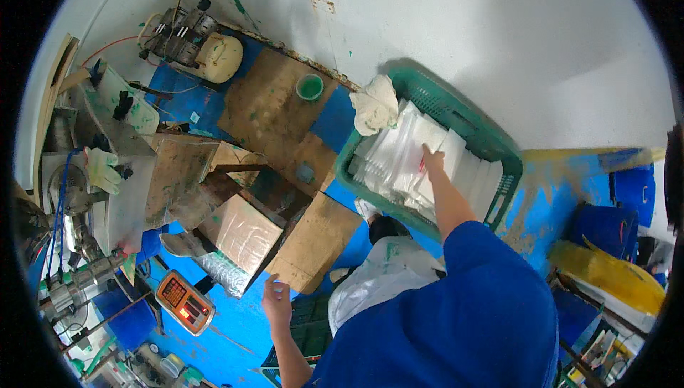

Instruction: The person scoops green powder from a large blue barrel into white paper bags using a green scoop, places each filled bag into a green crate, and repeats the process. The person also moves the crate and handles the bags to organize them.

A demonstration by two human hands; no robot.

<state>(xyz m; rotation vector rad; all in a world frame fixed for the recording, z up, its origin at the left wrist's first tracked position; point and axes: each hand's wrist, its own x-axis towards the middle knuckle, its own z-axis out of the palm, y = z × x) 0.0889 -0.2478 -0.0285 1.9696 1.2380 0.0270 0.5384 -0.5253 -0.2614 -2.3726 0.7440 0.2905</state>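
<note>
My right hand (pixel 432 160) reaches into a green plastic crate (pixel 509 188) filled with flat white plastic bags (pixel 410 149). Its fingers are stretched out over the bags, and a small red mark shows beside them. Whether the fingertips press on a bag is hard to see. A crumpled cream cloth (pixel 375 105) hangs over the crate's left corner. Lower down, my left hand (pixel 277 301) hovers with loosely bent fingers apart and nothing in them. Closest to it are a cardboard sheet (pixel 317 242) and a box wrapped in clear film (pixel 242 235).
An orange-framed scale display (pixel 185 302) stands at lower left, beside metal machinery (pixel 78 274). Farther back are a compressor (pixel 189 46) and a tub of green paint-like liquid (pixel 310 87). Blue drums (pixel 605 230) and a yellow object (pixel 605 274) stand at right. A white wall (pixel 499 46) rises behind the crate.
</note>
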